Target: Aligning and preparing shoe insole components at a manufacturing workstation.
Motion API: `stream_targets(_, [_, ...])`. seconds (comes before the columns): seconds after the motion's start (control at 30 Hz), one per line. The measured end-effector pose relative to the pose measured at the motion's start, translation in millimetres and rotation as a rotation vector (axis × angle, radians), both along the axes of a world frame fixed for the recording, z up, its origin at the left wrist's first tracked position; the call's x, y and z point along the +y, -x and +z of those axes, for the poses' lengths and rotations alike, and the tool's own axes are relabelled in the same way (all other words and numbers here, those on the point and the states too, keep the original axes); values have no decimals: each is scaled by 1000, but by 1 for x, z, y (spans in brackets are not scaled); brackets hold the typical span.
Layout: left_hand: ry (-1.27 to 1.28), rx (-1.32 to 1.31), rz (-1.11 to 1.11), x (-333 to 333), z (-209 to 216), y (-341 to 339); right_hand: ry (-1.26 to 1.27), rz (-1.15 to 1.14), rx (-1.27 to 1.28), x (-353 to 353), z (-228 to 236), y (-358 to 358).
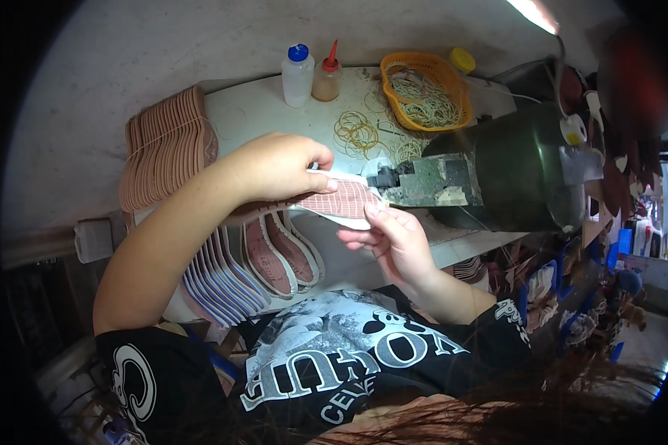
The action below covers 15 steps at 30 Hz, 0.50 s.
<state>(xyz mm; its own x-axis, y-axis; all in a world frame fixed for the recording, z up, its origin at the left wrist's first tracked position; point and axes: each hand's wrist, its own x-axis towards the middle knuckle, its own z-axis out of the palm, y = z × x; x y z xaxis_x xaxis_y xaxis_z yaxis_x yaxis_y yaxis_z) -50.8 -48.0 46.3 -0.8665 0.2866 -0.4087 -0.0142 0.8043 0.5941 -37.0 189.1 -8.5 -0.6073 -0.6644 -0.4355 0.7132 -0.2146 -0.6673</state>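
Note:
Both hands hold a shoe insole (335, 199), reddish brown with a pale grid pattern and a white edge, over the near side of the table. My left hand (293, 169) is closed on its left part, with the thumb pressed on top. My right hand (399, 243) pinches its right end between thumb and forefinger, the other fingers loosely curled. That end is right at the working end of a green machine (438, 182); my fingers and the insole hide the exact contact. Below my left hand, brown insoles (269, 259) with white rims lie on the table.
A banded stack of brown insoles (163, 152) stands at left, near a row of pale insoles (219, 280). Behind are a blue-capped bottle (297, 80), a red-tipped bottle (326, 81), loose rubber bands (356, 133) and a yellow basket (464, 104) of bands. A lamp (534, 13) glows above.

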Motion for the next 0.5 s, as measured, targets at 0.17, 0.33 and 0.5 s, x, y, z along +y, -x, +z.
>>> stream_targets(0.17, [-69, -105, 90, 14, -2, -20, -8, 37, 64, 3, 3, 4])
stream_targets(0.33, [-229, -265, 216, 25, -11, -34, -17, 79, 88, 6, 3, 5])
stream_targets(0.5, [-289, -265, 298, 29, -36, -44, -45, 118, 42, 8, 1, 9])
